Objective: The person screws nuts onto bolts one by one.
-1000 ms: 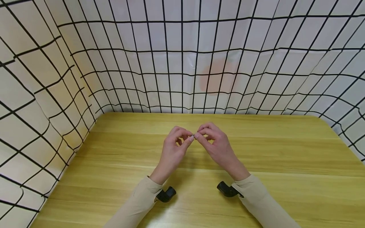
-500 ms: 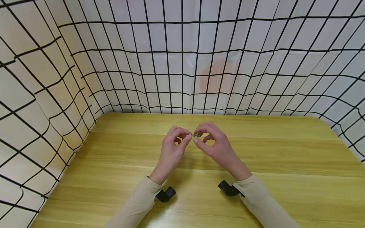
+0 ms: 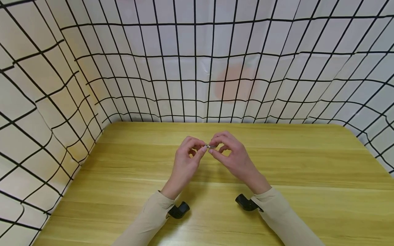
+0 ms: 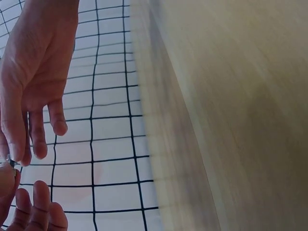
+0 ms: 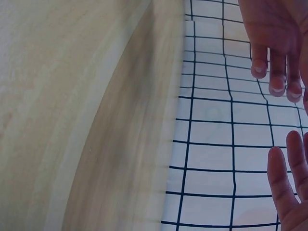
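Note:
A small silvery metal bolt (image 3: pixel 210 147) lies level between my hands, just above the table. My left hand (image 3: pixel 185 159) pinches its left end with thumb and forefinger. The thumb and forefinger of my right hand (image 3: pixel 235 155) close round it from the other side, tips near its middle part. In the left wrist view a sliver of the bolt (image 4: pixel 11 162) shows between the thumbs at the left edge. The other fingers of both hands are bent and hold nothing. Fingertips cover part of the bolt, so its thread and any nut cannot be made out.
Under the hands is a wooden table (image 3: pixel 123 191). A white sheet with a black grid (image 3: pixel 197 68) rises behind its back edge and at both sides. A black wrist mount (image 3: pixel 179 209) sticks out of the left sleeve, another black mount (image 3: pixel 245 202) out of the right.
The bolt, mostly hidden by fingertips a second ago, came into sight as the right thumb and forefinger parted. Those fingers are now closer round it again. The left hand has hardly moved.

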The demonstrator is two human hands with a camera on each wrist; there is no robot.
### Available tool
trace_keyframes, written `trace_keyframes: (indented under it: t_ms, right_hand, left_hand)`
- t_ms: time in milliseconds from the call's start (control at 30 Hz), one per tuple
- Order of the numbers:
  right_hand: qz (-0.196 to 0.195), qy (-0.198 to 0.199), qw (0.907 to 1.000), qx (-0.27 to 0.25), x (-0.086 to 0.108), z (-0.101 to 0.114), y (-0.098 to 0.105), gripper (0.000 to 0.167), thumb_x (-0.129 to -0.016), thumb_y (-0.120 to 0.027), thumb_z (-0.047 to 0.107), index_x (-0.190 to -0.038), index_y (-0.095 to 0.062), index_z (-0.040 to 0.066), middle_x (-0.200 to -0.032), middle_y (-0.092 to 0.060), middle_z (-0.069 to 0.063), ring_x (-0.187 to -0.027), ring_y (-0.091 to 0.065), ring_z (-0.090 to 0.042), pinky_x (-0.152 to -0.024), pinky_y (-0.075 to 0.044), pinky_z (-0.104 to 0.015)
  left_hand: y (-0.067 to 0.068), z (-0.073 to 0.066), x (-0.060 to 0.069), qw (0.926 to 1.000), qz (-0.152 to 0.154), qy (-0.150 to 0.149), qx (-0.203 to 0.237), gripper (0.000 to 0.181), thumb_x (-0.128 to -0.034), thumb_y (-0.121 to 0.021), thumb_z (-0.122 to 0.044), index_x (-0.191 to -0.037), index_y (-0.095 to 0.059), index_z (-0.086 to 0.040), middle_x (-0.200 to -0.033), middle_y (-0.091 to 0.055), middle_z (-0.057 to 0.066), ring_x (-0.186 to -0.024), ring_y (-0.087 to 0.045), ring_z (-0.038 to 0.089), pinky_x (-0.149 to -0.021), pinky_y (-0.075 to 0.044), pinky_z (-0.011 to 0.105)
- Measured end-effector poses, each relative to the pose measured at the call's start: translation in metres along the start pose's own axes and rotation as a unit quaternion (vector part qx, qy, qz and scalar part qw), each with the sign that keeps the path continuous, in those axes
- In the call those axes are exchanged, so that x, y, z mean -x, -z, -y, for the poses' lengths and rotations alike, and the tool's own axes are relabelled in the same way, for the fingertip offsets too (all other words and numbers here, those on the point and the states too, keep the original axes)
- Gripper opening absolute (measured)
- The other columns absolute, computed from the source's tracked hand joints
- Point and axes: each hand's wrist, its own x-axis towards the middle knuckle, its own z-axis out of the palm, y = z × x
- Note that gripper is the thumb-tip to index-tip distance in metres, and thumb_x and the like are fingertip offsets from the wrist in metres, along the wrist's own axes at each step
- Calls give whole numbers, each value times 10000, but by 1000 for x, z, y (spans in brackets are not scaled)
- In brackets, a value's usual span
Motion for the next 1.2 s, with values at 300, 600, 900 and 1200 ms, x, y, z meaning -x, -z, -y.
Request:
trace_keyframes:
  t_ms: [300,600,900,1200]
  right_hand:
    - [89,-415,9990,102,5,-25,-6,43,-919,-677,12,-958,-683,28,-1043,-625,-76,-974,-567,-194,-730,-522,-357]
    - [114,-363,9992,153,9,-36,-5,81,-967,-641,105,-923,-696,147,-985,-636,57,-901,-578,-122,-736,-492,-359]
    - [157,-533,9984,116,7,-34,-3,122,-968,-649,162,-1088,-669,170,-1051,-625,79,-959,-566,-118,-750,-513,-347]
    - [192,-31,9997,-117,4,-19,-1,246,-825,-739,-85,-1026,-647,22,-1084,-588,-97,-964,-561,-254,-695,-544,-357]
  left_hand:
    - [0,0,1,10000,0,-44,7,32,-929,-687,-102,-953,-700,-84,-934,-575,-28,-864,-537,140,-722,-442,308]
    - [-2,1,1,9998,89,-156,37,34,-927,-687,-99,-943,-707,-76,-922,-571,-29,-854,-527,139,-702,-429,311]
    - [-1,-1,0,10000,29,-57,31,26,-937,-677,-90,-951,-698,-83,-919,-564,-34,-852,-534,135,-707,-426,306]
    - [0,0,1,10000,-15,-9,-10,38,-935,-678,-83,-967,-686,-103,-920,-559,-33,-851,-531,131,-714,-430,315]
